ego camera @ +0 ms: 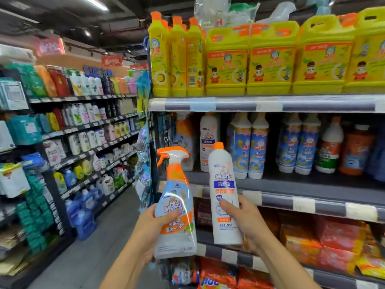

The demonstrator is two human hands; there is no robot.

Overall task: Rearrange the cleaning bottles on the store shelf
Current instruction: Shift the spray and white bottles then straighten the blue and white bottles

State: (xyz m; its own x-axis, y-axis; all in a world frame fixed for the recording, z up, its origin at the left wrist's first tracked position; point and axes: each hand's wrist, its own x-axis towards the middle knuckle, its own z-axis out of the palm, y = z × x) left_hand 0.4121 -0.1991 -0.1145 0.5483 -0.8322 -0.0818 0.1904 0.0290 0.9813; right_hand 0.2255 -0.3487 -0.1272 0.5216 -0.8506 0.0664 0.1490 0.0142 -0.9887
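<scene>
L hand grips spray bottle; R hand grips white bottle

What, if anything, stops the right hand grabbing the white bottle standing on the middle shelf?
Probably no: the right hand is full, gripping another white bottle. The shelf bottle itself has nothing in front.

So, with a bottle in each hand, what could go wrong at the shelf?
1. The left hand grips the spray bottle and the right hand the white bottle, so no hand is free to steady anything.
2. The middle shelf is crowded; pushing a bottle in may topple the standing bottles.
</scene>
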